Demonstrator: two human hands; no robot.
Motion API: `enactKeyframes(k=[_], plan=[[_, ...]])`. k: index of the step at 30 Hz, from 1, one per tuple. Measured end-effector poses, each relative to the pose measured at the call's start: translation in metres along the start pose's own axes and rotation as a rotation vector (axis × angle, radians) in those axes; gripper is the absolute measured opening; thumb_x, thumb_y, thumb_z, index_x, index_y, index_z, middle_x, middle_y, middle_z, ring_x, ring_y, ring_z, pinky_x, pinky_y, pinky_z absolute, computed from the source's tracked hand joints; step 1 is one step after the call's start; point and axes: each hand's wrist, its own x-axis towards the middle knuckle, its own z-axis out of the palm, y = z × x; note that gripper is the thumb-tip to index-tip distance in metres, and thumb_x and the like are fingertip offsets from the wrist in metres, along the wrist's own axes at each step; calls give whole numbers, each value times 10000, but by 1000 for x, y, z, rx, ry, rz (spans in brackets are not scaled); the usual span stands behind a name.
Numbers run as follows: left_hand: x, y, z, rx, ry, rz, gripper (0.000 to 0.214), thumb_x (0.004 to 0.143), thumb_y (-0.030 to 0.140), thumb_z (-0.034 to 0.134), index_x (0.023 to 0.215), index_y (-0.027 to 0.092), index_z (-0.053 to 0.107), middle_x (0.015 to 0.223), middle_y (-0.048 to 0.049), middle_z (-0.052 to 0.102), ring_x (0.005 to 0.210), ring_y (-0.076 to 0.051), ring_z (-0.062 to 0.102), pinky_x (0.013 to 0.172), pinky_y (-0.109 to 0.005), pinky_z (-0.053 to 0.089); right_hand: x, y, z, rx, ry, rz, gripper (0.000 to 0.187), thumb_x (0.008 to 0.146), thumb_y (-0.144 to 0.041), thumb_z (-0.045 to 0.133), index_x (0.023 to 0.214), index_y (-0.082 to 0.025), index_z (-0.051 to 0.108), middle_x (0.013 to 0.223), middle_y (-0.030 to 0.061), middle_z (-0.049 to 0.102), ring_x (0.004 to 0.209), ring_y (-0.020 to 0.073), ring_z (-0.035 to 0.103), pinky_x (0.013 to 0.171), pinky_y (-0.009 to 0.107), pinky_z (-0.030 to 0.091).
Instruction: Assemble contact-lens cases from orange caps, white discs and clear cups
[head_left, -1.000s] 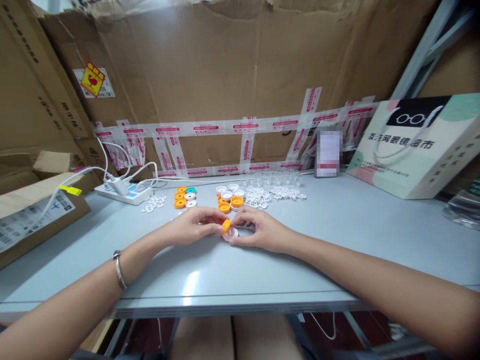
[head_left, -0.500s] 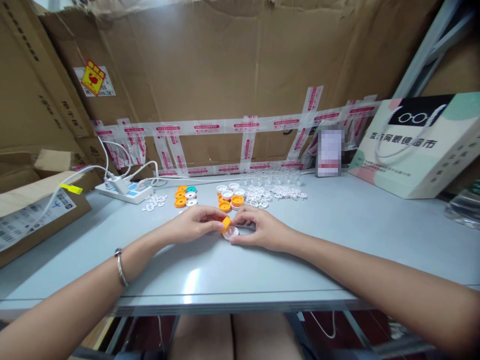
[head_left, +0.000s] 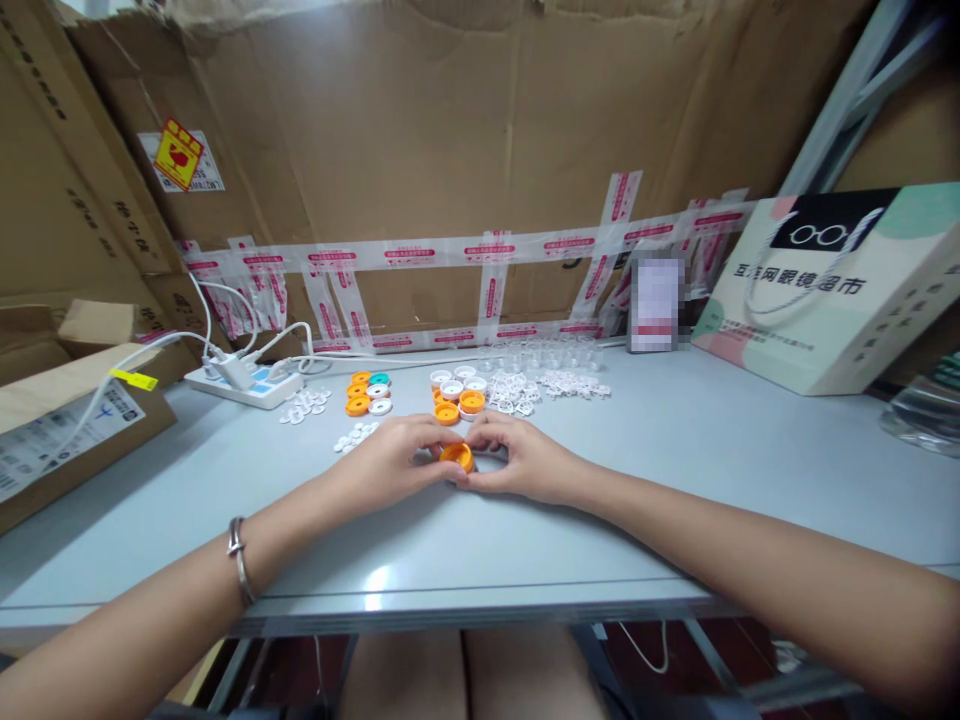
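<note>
My left hand [head_left: 397,457] is closed on an orange plastic ring [head_left: 457,458], thumb in front and fingers behind. The ring lies level, its open side facing up, just above the table. From the other side my right hand [head_left: 529,460] curls its thumb and fingers round the clear round piece, which the orange ring now largely covers. Whether the two are fully pressed together I cannot tell. Behind my fingers stand more orange rings [head_left: 447,413] and white rings [head_left: 451,390]. Small white round pieces [head_left: 351,438] lie beyond my left hand.
Orange, white and green rings [head_left: 379,379] form another group at left. Small white parts [head_left: 513,394] and clear cups [head_left: 555,354] lie at the back. A power strip [head_left: 259,385], a phone [head_left: 657,302], a paper bag [head_left: 810,295] and a carton [head_left: 75,430] surround the work area.
The orange ring has gone from tilted to level and now sits over the clear round piece. My left hand moved slightly right with it. My right hand has hardly moved.
</note>
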Motion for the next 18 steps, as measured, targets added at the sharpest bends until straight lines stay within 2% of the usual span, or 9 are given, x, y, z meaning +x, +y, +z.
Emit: enactKeyframes(k=[7, 18], plan=[[2, 2, 3, 58, 31, -18, 158, 770, 253, 633, 902, 169, 650, 832, -28, 635, 775, -153, 582, 707, -254, 429, 1, 2, 1, -10, 12, 0, 186, 668, -297, 703, 792, -174, 637, 833, 36, 575, 805, 167, 530, 724, 294, 441], [4, 4, 3, 68, -25, -77, 138, 750, 247, 651, 863, 167, 649, 834, -27, 619, 790, -164, 567, 707, -258, 416, 1, 4, -3, 18, -48, 22, 268, 671, -339, 703, 881, -177, 668, 894, 48, 590, 857, 182, 539, 756, 309, 433]])
